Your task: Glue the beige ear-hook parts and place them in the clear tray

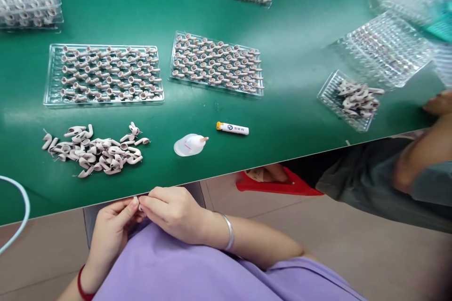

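Head view, clock positions read from the person's two hands, 12 o'clock being straight ahead. Both hands are drawn together low in front of the body, at the edge of the green worktop [293, 51]. Left hand [115, 223], red band [82, 284] at the wrist: thumb and finger pinching a small pale piece [140, 207]. Right hand [174, 212], silver bangle [230, 233] at the wrist: fingertips closed on the same piece, which is mostly hidden by the fingers.

At 11 o'clock, near the hands, lies a loose pile of pale bent pieces [106, 153]. Beyond it, between 11 and 12, stands a clear tray [53, 75] loaded in rows, its left end bare. At 1 o'clock, a squeeze bottle [189, 146] with a brownish nozzle tip; farther out, a second loaded tray [212, 86]. Toward 2 o'clock, a white tube [233, 128] with an orange end, marked BMW. Well apart at 2 o'clock, a smaller tray [328, 91] bears a heap of similar pieces. At 3 o'clock, a co-worker's arm [420, 160].
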`<action>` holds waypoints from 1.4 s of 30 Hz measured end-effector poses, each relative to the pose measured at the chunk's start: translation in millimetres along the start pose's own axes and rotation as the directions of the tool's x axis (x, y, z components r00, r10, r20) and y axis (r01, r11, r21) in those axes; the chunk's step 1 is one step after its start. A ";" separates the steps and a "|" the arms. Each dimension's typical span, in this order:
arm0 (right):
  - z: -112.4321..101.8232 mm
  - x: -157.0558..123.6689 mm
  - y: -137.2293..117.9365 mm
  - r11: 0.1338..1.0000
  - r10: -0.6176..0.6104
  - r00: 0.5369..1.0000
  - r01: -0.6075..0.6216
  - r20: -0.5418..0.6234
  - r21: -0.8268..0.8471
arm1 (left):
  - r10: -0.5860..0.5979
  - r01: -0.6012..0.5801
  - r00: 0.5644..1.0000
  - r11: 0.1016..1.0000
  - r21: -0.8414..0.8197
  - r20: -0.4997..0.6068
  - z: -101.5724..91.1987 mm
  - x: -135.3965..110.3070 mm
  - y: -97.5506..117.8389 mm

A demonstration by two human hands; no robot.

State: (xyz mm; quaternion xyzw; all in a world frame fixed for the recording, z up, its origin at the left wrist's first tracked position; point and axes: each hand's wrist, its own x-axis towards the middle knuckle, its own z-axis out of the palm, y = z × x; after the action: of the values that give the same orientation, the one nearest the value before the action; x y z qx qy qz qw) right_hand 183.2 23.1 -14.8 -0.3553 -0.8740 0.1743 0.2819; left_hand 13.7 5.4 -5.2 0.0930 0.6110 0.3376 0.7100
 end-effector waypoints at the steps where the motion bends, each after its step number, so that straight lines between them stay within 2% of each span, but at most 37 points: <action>1: 2.0 -0.4 -0.3 1.000 0.003 1.000 -0.003 -0.018 0.004 | 0.020 -0.020 1.000 0.999 0.041 0.012 -3.4 0.4 0.4; 5: 6.4 -1.8 -1.4 0.998 0.013 0.998 -0.010 -0.062 0.058 | 0.105 -0.111 0.994 0.967 0.229 0.038 -15.4 -1.1 1.0; 8: 5.7 -2.5 -2.3 0.996 0.018 0.995 -0.010 -0.099 0.085 | 0.150 -0.159 0.987 0.940 0.302 0.054 -18.6 -3.1 0.6; 14: 8.0 -3.0 -3.1 0.993 0.028 0.987 -0.009 -0.156 0.122 | 0.175 -0.186 0.983 0.920 0.345 0.062 -17.2 -2.2 1.7; 24: 13.2 -3.4 -2.5 0.996 0.040 0.992 -0.029 -0.122 0.084 | 0.202 -0.234 0.972 0.897 0.376 0.122 -19.6 2.7 3.3; 32: 17.2 -5.4 -3.0 0.995 0.041 0.984 -0.026 -0.175 0.092 | 0.236 -0.231 0.972 0.938 0.260 0.012 -11.8 3.4 -1.4; 36: 15.6 -6.5 -1.0 0.985 0.061 0.987 -0.036 -0.146 0.168 | 0.273 -0.260 0.961 0.866 0.426 0.031 -9.4 -6.4 8.3; 38: 12.5 -6.1 -0.5 0.964 0.062 0.987 -0.021 -0.147 0.264 | 0.368 -0.355 0.925 0.755 0.550 0.092 -8.3 -15.4 14.8; 39: 10.7 -5.8 -0.8 0.949 0.064 0.986 -0.012 -0.157 0.315 | 0.438 -0.426 0.889 0.678 0.599 0.137 -7.8 -20.0 17.4; 42: 6.0 -4.9 -3.3 0.903 0.089 0.971 0.014 -0.220 0.430 | 0.625 -0.615 0.732 0.438 0.656 0.270 -7.8 -30.6 20.9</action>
State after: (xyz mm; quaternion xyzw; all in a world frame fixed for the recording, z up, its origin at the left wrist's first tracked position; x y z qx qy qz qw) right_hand 180.6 16.7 -19.7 -0.3197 -0.7679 0.3242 0.4505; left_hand -2.0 0.9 28.9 0.5727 0.6182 0.3121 0.4387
